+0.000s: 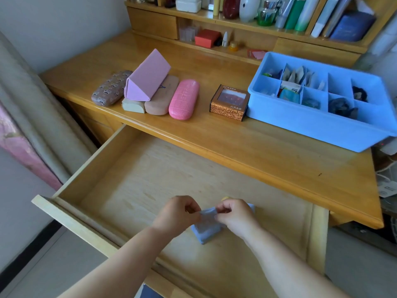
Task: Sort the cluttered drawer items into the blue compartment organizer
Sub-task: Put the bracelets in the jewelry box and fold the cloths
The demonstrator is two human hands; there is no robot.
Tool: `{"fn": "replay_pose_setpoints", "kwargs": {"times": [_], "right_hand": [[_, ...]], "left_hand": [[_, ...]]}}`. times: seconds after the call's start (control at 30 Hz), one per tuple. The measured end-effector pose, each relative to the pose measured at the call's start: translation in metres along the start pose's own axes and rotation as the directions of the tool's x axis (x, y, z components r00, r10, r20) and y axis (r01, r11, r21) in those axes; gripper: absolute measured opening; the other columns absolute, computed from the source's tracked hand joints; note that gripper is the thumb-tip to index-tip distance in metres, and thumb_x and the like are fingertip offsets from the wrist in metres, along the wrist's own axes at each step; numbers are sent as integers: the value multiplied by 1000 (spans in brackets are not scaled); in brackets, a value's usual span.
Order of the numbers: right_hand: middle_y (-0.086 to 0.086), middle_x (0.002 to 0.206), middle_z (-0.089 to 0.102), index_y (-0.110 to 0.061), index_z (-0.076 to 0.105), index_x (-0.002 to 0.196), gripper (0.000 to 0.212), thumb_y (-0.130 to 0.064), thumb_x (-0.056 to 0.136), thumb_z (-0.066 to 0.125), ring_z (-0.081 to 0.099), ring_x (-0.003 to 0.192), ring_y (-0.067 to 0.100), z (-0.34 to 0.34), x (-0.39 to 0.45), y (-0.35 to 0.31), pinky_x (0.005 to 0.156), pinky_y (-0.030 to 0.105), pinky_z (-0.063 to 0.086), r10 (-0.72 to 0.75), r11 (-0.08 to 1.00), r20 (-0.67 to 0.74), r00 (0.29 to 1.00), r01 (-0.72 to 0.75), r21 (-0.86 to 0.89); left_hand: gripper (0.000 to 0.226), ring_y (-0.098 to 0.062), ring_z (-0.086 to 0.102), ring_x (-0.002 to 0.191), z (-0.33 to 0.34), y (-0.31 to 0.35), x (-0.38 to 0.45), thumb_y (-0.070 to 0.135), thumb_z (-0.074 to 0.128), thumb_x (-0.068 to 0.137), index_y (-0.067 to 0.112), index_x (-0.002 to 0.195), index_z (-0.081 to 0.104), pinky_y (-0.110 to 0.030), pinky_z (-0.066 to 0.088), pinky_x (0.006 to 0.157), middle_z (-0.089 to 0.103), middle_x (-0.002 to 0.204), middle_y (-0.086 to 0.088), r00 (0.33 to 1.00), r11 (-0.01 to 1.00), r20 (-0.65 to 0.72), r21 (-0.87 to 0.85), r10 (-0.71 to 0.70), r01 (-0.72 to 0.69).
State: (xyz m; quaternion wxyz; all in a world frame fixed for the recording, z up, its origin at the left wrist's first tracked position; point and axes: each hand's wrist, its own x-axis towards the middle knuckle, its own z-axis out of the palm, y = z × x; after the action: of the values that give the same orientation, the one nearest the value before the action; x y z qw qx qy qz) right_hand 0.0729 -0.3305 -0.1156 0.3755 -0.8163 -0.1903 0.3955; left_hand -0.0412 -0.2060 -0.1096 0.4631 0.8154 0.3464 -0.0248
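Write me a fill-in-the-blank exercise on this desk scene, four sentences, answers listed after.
1. Both hands pinch a small grey-blue ____ over the open drawer.
2. The organizer on the desk is ____ in colour.
3. The triangular case resting on the other cases is ____.
4. The copper box stands directly ____ of the organizer, as the camera sees it.

Answers: packet; blue; pink; left
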Motion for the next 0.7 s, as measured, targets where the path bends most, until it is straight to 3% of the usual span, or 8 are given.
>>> {"fn": "replay_pose_setpoints", "kwargs": {"times": [0.1, 0.2, 0.27, 0.37, 0.43, 0.5, 0.6, 0.7], "right_hand": [[-9, 48, 56, -23, 65, 66, 26, 0, 79, 63, 48, 41, -1, -9, 1, -8, 44, 12, 38, -49, 996, -69, 996, 54, 70], [1, 61, 64, -19, 69, 68, 23, -8, 83, 56, 57, 52, 8, -13, 2, -16, 57, 28, 54, 21, 961, 46, 999, -33, 275], [4, 62, 63, -17, 69, 67, 20, -13, 83, 59, 59, 55, 13, -12, 2, -15, 64, 37, 56, 59, 955, 106, 993, -87, 283], [4, 65, 60, -19, 62, 69, 25, 2, 82, 57, 55, 50, 11, -7, 4, -6, 59, 27, 47, 0, 997, 143, 990, -10, 71], [1, 74, 62, -27, 59, 68, 33, 3, 81, 56, 57, 64, 14, -3, 5, 0, 65, 25, 46, -74, 989, 129, 989, 89, -120], [0, 81, 63, -32, 60, 69, 33, 0, 80, 56, 56, 75, 13, 1, 6, 7, 69, 17, 43, -138, 943, 113, 984, 166, -289], [-17, 69, 47, -24, 69, 86, 24, -5, 80, 56, 49, 76, 8, 6, 3, 16, 63, 4, 34, -250, 845, 88, 964, 262, -467], [-8, 84, 48, -19, 65, 100, 23, -8, 83, 53, 49, 84, 14, 13, 3, 23, 62, 13, 27, -291, 722, 189, 938, 345, -600]], "left_hand": [[28, -1, 51, 56, -3, 4, -8, 3, 70, 71, 26, 66, 56, -8, 34, 52, 54, 72, 13, 951, 957, -119, 83, 285, -276], [15, 0, 52, 59, -5, 4, -12, -2, 66, 73, 13, 76, 63, -10, 39, 59, 56, 78, 8, 898, 892, -68, 169, 434, -418], [10, -4, 55, 68, -5, 2, -12, 0, 63, 77, 8, 82, 66, -23, 47, 68, 60, 82, 1, 890, 869, 4, 217, 456, -446], [13, -17, 61, 87, -1, -5, -12, 8, 59, 83, 9, 91, 69, -31, 47, 81, 63, 98, -1, 885, 824, 155, 323, 439, -466], [18, -18, 61, 94, 3, -9, -13, 13, 56, 86, 14, 98, 70, -28, 45, 85, 62, 107, 1, 883, 805, 233, 366, 407, -467], [23, -18, 60, 98, 8, -12, -14, 17, 54, 88, 18, 106, 69, -24, 43, 85, 58, 115, 3, 885, 785, 287, 414, 368, -461], [28, -20, 58, 104, 15, -16, -13, 21, 52, 89, 21, 114, 66, -28, 42, 90, 54, 123, 3, 873, 739, 390, 486, 293, -465], [33, -20, 55, 110, 19, -20, -12, 21, 53, 87, 23, 118, 64, -29, 41, 94, 52, 128, 5, 855, 735, 457, 487, 247, -472]]}}
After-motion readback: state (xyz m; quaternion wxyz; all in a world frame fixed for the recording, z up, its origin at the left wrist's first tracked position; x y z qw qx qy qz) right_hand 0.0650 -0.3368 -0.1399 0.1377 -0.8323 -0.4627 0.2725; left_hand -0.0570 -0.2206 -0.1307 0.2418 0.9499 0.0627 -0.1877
